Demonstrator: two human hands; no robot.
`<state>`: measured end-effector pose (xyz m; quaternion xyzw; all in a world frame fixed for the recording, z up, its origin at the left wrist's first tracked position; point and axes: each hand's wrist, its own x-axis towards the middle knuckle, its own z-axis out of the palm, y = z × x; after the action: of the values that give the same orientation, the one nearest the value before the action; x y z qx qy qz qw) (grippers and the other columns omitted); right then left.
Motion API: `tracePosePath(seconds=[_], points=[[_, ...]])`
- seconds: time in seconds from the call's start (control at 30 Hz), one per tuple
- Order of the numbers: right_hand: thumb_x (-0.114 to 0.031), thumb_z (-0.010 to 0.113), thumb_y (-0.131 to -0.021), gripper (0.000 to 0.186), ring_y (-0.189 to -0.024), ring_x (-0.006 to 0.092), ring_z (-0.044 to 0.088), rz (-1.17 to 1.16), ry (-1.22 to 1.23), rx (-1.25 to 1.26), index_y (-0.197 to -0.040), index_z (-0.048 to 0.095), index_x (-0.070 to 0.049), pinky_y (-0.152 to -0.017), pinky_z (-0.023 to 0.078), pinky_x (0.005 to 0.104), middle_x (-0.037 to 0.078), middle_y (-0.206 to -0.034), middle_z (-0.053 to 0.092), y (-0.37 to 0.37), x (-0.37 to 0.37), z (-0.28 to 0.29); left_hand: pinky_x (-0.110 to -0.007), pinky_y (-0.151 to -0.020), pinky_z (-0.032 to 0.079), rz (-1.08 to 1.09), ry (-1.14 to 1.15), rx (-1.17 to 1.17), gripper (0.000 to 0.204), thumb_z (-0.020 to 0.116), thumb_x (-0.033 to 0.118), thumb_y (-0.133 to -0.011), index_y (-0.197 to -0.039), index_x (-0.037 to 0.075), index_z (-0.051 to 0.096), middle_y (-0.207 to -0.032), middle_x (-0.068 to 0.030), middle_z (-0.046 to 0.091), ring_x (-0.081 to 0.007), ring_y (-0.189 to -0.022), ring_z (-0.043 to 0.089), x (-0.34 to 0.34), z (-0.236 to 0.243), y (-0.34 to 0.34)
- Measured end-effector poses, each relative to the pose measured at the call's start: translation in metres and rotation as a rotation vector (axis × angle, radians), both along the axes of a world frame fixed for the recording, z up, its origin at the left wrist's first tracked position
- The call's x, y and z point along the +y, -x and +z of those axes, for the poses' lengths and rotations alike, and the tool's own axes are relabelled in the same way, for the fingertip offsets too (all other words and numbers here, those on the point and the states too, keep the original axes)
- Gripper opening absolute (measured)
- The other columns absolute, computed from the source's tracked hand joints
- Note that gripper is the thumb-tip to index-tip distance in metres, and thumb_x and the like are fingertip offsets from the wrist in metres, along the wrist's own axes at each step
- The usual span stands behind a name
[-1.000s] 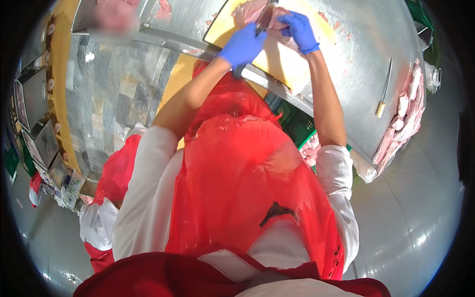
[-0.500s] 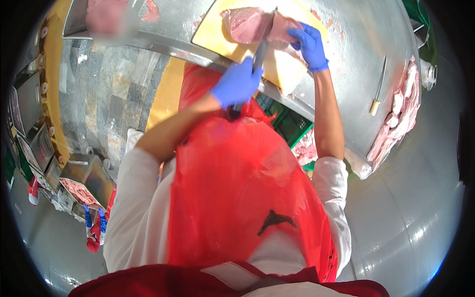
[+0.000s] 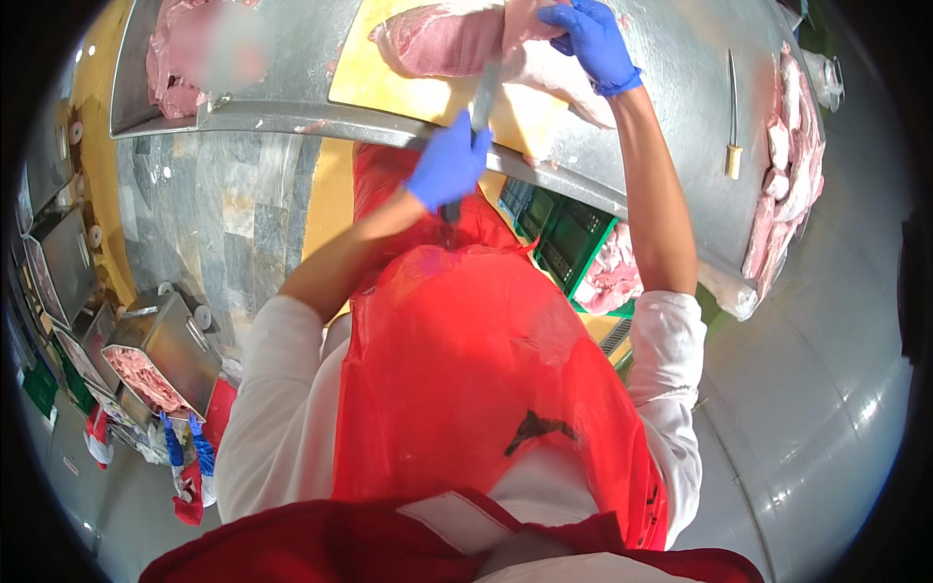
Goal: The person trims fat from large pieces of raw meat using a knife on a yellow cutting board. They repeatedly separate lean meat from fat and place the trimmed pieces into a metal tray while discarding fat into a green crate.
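My blue-gloved left hand (image 3: 449, 163) is closed around the dark handle of a long knife (image 3: 483, 97), whose blade crosses the meat on the yellow cutting board (image 3: 352, 83). At the upper end of the blade, my blue-gloved right hand (image 3: 591, 49) grips a pink piece of meat (image 3: 530, 21) with bent fingers. A large slab of pink meat (image 3: 428, 44) lies left of the blade, and a paler strip of meat (image 3: 559, 83) is under and beside the right hand.
Steel table (image 3: 685, 107) holds a thin wooden-handled tool (image 3: 732, 155) and long meat strips (image 3: 789, 155) at right. A steel tray with meat (image 3: 175, 87) sits upper left. Below are green crates (image 3: 573, 248). Lower left, a co-worker's blue-gloved hands (image 3: 185, 437) touch a steel container (image 3: 190, 350).
My left hand has drawn the knife down toward my body, exposing more blade. My right hand still grips meat. The view has shifted, and a co-worker and steel container now show lower left.
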<state>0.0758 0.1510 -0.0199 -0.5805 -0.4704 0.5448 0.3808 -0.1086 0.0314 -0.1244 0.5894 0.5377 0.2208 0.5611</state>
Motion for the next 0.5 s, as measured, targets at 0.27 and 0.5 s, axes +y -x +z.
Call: tracePosePath(seconds=[0.27,0.5], points=[[-0.019,0.059,-0.091,0.019,-0.054,0.0044,0.041,0.035,0.036,0.031,-0.084,0.070,-0.004,-0.049,0.032,0.0210,-0.005,-0.064,0.051,-0.034,-0.020,0.006,-0.044,-0.059,0.055,-0.078,-0.025,0.062,0.043,0.053,0.028,-0.096,-0.123,-0.006,0.051,-0.078,-0.0294,0.066,-0.0387,-0.066,0.069,0.009,-0.004,-0.012],[-0.017,0.060,-0.088,0.015,-0.053,0.0050,0.043,-0.087,0.029,0.090,-0.080,0.067,-0.005,-0.048,0.033,0.0209,-0.002,-0.064,0.054,-0.053,-0.033,0.018,-0.039,-0.058,0.054,-0.054,-0.012,-0.030,0.041,0.052,0.028,-0.098,-0.127,0.000,0.050,-0.081,-0.0187,0.067,-0.0277,-0.062,0.066,-0.042,-0.010,-0.015]])
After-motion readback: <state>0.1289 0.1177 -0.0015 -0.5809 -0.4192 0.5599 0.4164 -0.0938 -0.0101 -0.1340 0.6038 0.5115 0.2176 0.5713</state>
